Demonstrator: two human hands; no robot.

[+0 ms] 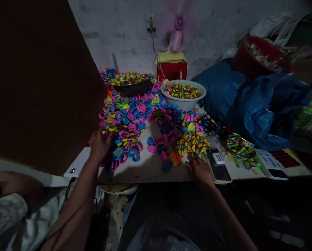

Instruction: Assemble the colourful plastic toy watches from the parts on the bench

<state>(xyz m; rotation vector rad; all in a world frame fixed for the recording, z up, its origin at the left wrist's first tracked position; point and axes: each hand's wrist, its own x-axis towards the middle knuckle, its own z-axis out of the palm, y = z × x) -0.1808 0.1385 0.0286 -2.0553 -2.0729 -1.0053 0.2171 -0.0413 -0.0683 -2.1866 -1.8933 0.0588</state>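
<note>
My left hand [99,144] rests at the left side of a heap of pink, blue and yellow-green plastic pieces that look like toy watches [124,134]. Its thumb stands apart from the fingers, whose tips are partly hidden among the pieces. Close to the table's front edge, my right hand [199,169] lies low with loosely bent, parted fingers and nothing visible in them. Just beyond it is a pile of small yellow and red capsule-like pieces [193,143]. Between the hands, more pink, blue and orange pieces [175,158] are scattered on the white table [138,172].
A white basin [183,103] and a dark bowl [132,89] hold small yellow pieces. A phone [220,170] with a white case on it lies right of my right hand. A blue plastic bag [250,104] bulges at right. A brown panel [40,87] blocks the left. Another person's leg [14,186] shows lower left.
</note>
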